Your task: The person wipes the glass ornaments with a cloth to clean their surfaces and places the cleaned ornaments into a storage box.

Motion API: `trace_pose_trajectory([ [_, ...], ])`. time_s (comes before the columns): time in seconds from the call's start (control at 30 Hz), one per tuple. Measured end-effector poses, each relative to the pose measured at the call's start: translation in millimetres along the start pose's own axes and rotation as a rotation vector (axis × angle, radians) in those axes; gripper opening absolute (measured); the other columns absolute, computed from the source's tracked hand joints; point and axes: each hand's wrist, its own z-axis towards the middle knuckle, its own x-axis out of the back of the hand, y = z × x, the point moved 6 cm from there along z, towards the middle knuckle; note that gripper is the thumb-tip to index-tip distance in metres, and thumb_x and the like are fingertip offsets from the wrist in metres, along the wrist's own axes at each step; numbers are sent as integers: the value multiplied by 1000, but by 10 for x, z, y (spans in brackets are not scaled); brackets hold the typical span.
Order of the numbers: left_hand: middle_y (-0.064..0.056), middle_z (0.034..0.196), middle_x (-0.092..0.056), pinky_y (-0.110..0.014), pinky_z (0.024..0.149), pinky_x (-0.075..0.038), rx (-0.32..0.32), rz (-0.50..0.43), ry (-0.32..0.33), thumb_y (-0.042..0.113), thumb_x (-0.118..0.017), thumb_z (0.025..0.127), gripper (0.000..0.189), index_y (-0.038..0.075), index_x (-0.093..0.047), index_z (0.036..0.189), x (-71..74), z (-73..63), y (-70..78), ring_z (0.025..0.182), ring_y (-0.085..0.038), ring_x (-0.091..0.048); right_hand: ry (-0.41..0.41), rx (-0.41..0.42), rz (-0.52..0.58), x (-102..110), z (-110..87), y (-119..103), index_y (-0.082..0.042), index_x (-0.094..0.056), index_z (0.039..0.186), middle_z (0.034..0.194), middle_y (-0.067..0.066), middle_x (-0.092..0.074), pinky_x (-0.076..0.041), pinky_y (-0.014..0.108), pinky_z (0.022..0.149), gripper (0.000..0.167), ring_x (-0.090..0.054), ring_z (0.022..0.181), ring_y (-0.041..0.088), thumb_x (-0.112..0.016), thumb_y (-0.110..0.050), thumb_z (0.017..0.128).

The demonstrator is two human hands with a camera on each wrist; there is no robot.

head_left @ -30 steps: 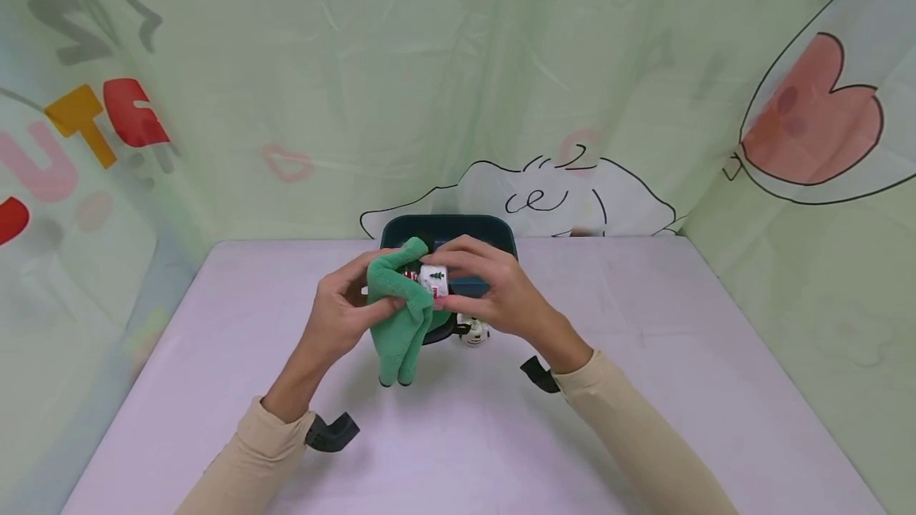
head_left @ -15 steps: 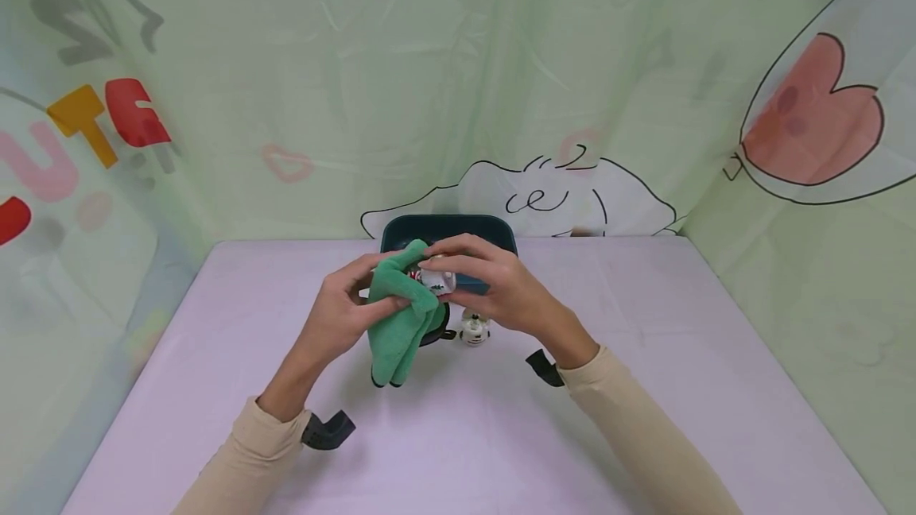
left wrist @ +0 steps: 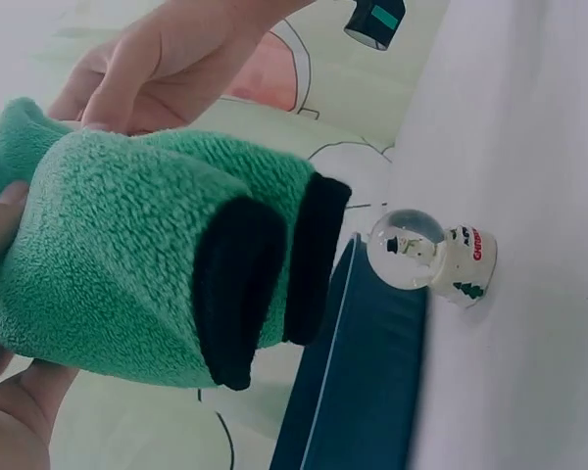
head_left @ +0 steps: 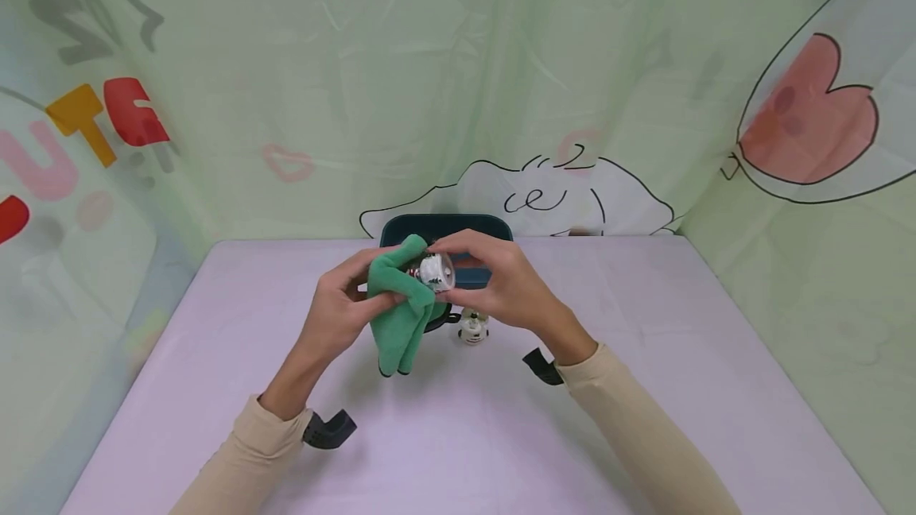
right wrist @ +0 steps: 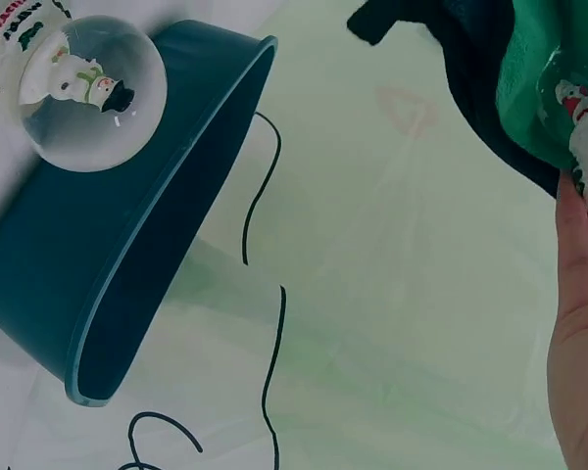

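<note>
My left hand [head_left: 338, 310] holds a folded green cloth [head_left: 401, 332] with dark edging around the glass end of a snow globe [head_left: 436, 271]. The fingers and thumb of my right hand [head_left: 511, 280] grip this globe by its white base, which lies sideways above the table. In the right wrist view, a small red-and-white figure shows inside the glass [right wrist: 568, 93], against the cloth. A second snow globe [left wrist: 461, 264], with a snowman inside and a white lettered base, stands upright on the table just below my right hand. The cloth hides part of the held globe.
A dark teal bin [head_left: 447, 225] stands behind the hands, close to the back curtain [head_left: 343, 102]. The second globe is in front of it. A pale lilac cloth covers the table [head_left: 608, 324]. Black mounts [head_left: 329, 429] project from both wrists.
The held globe has turned in my right fingers, so its lettering has rotated away and its underside faces more to the right. The cloth's hanging end has swung slightly; the left hand barely moved.
</note>
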Motion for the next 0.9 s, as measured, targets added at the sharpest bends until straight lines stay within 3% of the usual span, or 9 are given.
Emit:
trace_pose_trajectory([
  [0.27,-12,128,-65,-32,84,-61,-50,-18,8,-11,-75,85,54,5,-63,135,1,-8,21,109,-17,-66,-5,-143,91,-26,-31,67,-5,-65,126,120,8,-66,-59,31,88,51,-70,101,23,-86,-3,79],
  [0.4,-10,129,-65,-34,85,-61,-76,-62,0,-11,-74,86,52,0,-62,135,0,-10,42,111,-18,-66,-19,-159,155,-27,-45,76,-4,-64,125,122,9,-66,-59,34,90,52,-69,105,23,-86,1,78],
  [0.53,-3,130,-65,-33,86,-60,-51,-152,-20,-6,-74,89,49,-4,-60,135,-19,-6,20,110,-18,-67,-36,-94,203,-30,-55,46,-3,-64,124,125,12,-64,-57,36,95,53,-63,117,23,-84,9,76],
  [0.67,2,132,-64,-29,87,-59,23,-223,-37,-3,-72,90,51,-5,-56,139,-55,-16,-33,110,-17,-66,-43,32,160,-26,-42,-17,0,-62,122,125,17,-64,-56,38,96,53,-61,121,27,-82,14,75],
  [0.8,2,133,-63,-28,88,-59,66,-218,-30,-1,-71,92,51,-4,-55,140,-70,-24,-66,109,-18,-67,-9,144,93,-15,-25,-76,2,-62,122,124,19,-64,-57,38,94,53,-62,120,28,-81,16,75],
  [0.9,-6,134,-62,-28,87,-59,80,-197,-25,3,-73,92,52,-2,-56,141,-73,-19,-81,109,-20,-67,31,172,68,-12,-21,-92,3,-61,124,124,19,-64,-58,38,93,55,-62,120,28,-82,16,74],
])
